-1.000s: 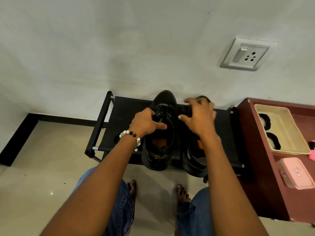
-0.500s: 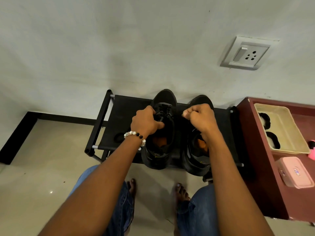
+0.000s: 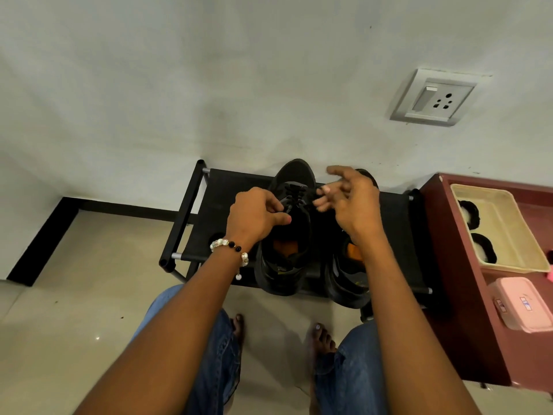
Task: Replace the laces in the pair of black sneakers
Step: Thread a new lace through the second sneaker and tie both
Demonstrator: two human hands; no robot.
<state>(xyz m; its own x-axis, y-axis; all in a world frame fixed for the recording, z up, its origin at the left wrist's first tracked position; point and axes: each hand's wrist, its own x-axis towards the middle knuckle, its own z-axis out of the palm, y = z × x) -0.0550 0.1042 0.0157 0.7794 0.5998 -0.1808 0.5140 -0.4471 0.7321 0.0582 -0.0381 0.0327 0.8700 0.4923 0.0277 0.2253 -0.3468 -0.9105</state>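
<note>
I see a pale wall (image 3: 209,85) with a grey switch and socket plate (image 3: 434,98) on the right part. Below it is the light floor (image 3: 74,310), and against the wall stands a low black shoe rack (image 3: 221,199). To the right of the rack there is a dark red cabinet (image 3: 454,280); on its top lie a beige tray (image 3: 502,223) and, nearer to me, a pink box (image 3: 522,304).

The pair of black sneakers stands on the rack, side by side, toes to the wall. The left sneaker (image 3: 284,256) shows its laces (image 3: 294,191) in the upper part and an orange insole inside. The right sneaker (image 3: 348,277) is partly hidden by the forearm.

My left hand (image 3: 254,215) is closed on the left sneaker's tongue area, the fingers pinching just beside the laces; I cannot tell if it holds a lace or the edge of the shoe. On this wrist is a bead bracelet (image 3: 229,247). My right hand (image 3: 350,199) is open, the fingers spread above the toe of the right sneaker, gripping nothing
</note>
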